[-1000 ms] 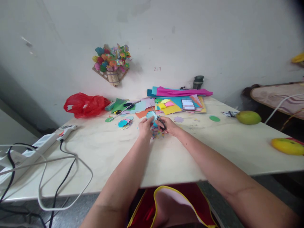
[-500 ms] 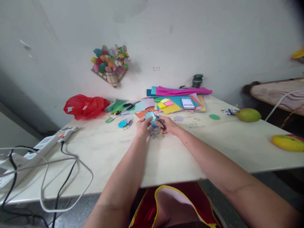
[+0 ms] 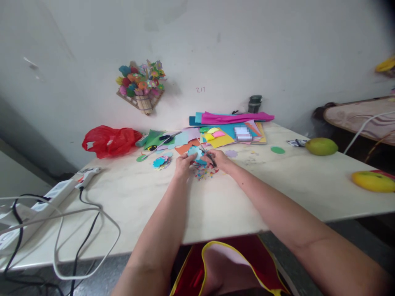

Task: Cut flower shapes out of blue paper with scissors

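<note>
My left hand (image 3: 184, 163) pinches a light blue scalloped paper piece (image 3: 194, 153) by its left side. Black-handled scissors (image 3: 211, 158) are in my right hand (image 3: 219, 159), their blades pointing up and left beside the paper's right edge. Small multicoloured paper scraps (image 3: 203, 172) lie in a pile on the table just below both hands. To the left rests a stack of scalloped paper cutouts (image 3: 160, 161), blue on top. A lilac scalloped cutout (image 3: 231, 153) lies just beyond my right hand.
Coloured paper sheets (image 3: 224, 141) and a second pair of scissors (image 3: 166, 138) lie at the back. A red plastic bag (image 3: 109, 142) sits back left, a power strip (image 3: 55, 195) with cables at left. Two mangoes, one green (image 3: 321, 146), one yellow (image 3: 372, 181), are at right.
The camera view has shifted slightly. The light blue paper has turned a little in my left hand, showing more of its scalloped edge; the scissors stay in my right hand.
</note>
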A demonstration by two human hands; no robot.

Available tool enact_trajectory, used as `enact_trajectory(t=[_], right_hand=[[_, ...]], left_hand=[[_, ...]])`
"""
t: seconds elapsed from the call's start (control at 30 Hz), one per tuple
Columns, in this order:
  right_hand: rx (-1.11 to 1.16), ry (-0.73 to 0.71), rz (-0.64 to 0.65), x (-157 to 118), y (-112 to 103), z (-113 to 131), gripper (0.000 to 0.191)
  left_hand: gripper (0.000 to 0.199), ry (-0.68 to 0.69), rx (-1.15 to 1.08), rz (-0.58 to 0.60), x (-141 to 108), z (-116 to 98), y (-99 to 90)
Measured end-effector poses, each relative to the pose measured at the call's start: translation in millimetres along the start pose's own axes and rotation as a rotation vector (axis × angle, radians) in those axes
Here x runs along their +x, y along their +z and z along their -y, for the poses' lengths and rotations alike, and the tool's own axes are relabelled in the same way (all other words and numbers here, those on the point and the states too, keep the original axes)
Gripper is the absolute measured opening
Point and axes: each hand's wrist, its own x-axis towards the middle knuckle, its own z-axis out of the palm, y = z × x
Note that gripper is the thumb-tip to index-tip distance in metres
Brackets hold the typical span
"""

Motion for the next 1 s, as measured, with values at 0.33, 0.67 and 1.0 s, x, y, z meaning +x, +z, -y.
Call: enact_trajectory(t=[0.33, 0.67, 1.0], right_hand=[[0.171, -0.135, -0.077, 8, -20, -3, 0.045], [0.232, -0.143, 0.047, 11, -21, -9, 0.037], [0.211, -0.129, 0.025, 13, -17, -12, 0.034]], left_hand=[[0.030, -0.104, 0.137, 0.170, -1, 2, -1.6], [0.031, -0.149, 0.236, 0.338, 2, 8, -4.5], [0.026, -0.107, 0.150, 0.184, 1, 7, -2.4]])
